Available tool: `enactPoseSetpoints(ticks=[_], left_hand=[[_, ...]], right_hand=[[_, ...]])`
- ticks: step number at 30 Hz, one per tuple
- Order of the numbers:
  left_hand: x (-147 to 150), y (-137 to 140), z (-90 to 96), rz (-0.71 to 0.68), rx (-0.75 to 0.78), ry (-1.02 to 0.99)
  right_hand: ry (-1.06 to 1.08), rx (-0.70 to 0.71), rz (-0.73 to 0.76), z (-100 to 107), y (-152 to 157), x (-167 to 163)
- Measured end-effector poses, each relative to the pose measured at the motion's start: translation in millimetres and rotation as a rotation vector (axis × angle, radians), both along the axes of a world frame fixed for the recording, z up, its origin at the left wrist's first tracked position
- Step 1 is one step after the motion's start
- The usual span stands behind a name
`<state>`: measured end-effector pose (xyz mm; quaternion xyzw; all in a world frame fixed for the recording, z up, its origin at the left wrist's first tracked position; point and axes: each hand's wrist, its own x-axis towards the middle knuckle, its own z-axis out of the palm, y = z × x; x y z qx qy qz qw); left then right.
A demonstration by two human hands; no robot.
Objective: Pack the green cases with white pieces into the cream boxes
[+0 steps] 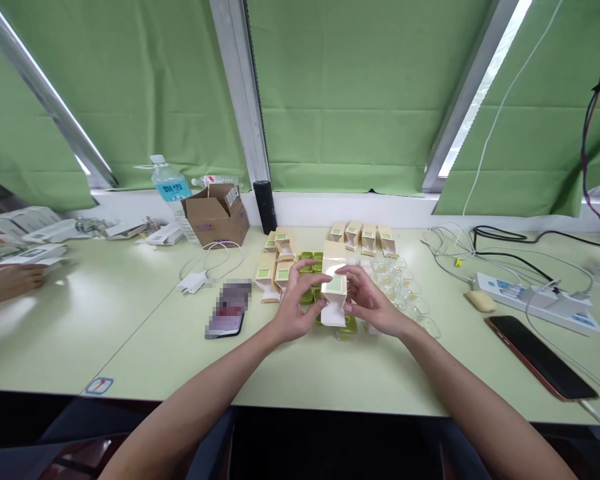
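Note:
Between my hands is a small cream cardboard box (334,301) with a green panel on its face and its near end flap hanging open. My left hand (301,300) grips its left side with thumb and fingers, and my right hand (371,301) grips the right side. Green lidded containers (307,295) stand in rows behind and left of the held box, partly hidden by my left hand. One green container (347,327) sits just below it. Clear plastic pieces (395,280) lie scattered right of my right hand. More cream boxes (269,280) stand at the left, with flaps open.
Further cream boxes (369,237) line the back. Phones lie left (229,310) and right (543,357). A power strip (535,303) with tangled cables is at right. A brown carton (216,217), a water bottle (173,193) and a black cylinder (265,207) stand behind. Another person's hand (15,283) works at far left.

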<state>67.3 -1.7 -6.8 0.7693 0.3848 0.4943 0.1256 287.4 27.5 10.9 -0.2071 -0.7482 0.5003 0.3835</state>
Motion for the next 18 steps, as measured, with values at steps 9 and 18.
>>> enactPoseSetpoints(ticks=[9, 18], left_hand=[[3, 3, -7.4, 0.099, 0.003, 0.003], [7, 3, -13.1, 0.156, 0.032, 0.055]], right_hand=[[0.002, -0.057, -0.044, -3, 0, -4], [0.074, -0.077, -0.099, -12, 1, -11]])
